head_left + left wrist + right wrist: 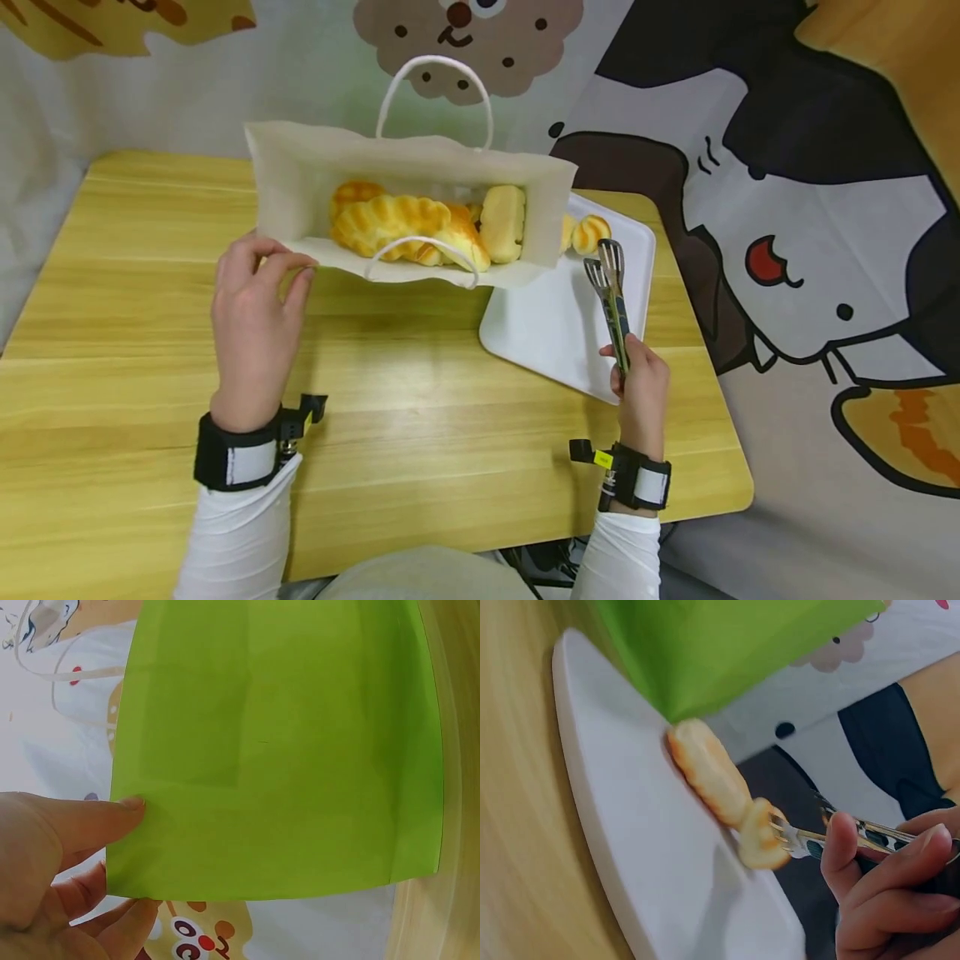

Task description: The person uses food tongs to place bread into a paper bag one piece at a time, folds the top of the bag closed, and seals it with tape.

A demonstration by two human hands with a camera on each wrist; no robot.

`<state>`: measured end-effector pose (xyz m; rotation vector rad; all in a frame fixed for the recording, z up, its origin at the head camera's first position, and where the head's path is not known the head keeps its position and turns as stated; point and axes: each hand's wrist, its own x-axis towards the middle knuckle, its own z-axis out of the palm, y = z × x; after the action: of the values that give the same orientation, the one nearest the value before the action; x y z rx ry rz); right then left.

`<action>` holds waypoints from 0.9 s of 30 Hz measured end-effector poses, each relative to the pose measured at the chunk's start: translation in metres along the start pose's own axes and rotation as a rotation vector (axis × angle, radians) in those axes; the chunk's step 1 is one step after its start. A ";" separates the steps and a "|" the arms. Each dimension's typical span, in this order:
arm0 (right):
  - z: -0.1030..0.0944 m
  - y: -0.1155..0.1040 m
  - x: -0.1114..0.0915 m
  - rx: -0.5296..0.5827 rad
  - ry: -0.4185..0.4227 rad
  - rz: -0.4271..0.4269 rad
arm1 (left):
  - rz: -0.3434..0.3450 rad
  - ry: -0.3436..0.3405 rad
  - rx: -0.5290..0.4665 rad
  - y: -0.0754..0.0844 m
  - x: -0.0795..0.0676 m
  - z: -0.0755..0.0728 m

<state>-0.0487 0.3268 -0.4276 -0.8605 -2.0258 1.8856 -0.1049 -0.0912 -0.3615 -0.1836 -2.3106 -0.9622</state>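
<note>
— What are the hands gripping?
— The right hand (639, 385) clamps tongs (612, 296) over the white tray (551, 333), tips near a bread roll (591, 232). The left hand (253, 321) pinches the paper bag (300, 179) rim.
— And the bag?
— Standing on the table (135, 333), bread (397, 225) inside.

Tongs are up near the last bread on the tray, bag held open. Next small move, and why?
Probably ease the tongs forward and close them on the bread roll. It lies on the white tray just beyond the tips, ungripped. The right hand already grips the tongs, and the left hand pinches the bag rim, holding it open with other bread inside.
</note>
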 end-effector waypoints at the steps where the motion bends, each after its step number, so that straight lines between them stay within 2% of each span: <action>1: 0.003 0.001 0.002 0.050 -0.017 0.003 | 0.004 0.001 -0.004 0.000 0.000 0.000; 5: 0.013 0.006 0.008 0.173 -0.079 0.029 | 0.019 0.000 -0.018 -0.001 0.001 0.001; 8: 0.021 0.009 0.012 0.208 -0.082 0.053 | 0.025 -0.010 -0.018 -0.002 0.001 0.001; 15: 0.041 0.014 0.023 0.231 -0.047 0.042 | 0.034 -0.011 -0.020 -0.002 0.001 0.001; 21: 0.051 0.015 0.023 0.224 -0.024 0.037 | 0.027 -0.030 -0.006 -0.002 0.000 0.000; 27: 0.056 0.016 0.024 0.239 -0.090 0.071 | 0.028 -0.009 -0.005 -0.004 0.000 -0.001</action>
<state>-0.0942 0.2938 -0.4557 -0.8067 -1.7890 2.1874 -0.1061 -0.0943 -0.3631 -0.2226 -2.3082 -0.9547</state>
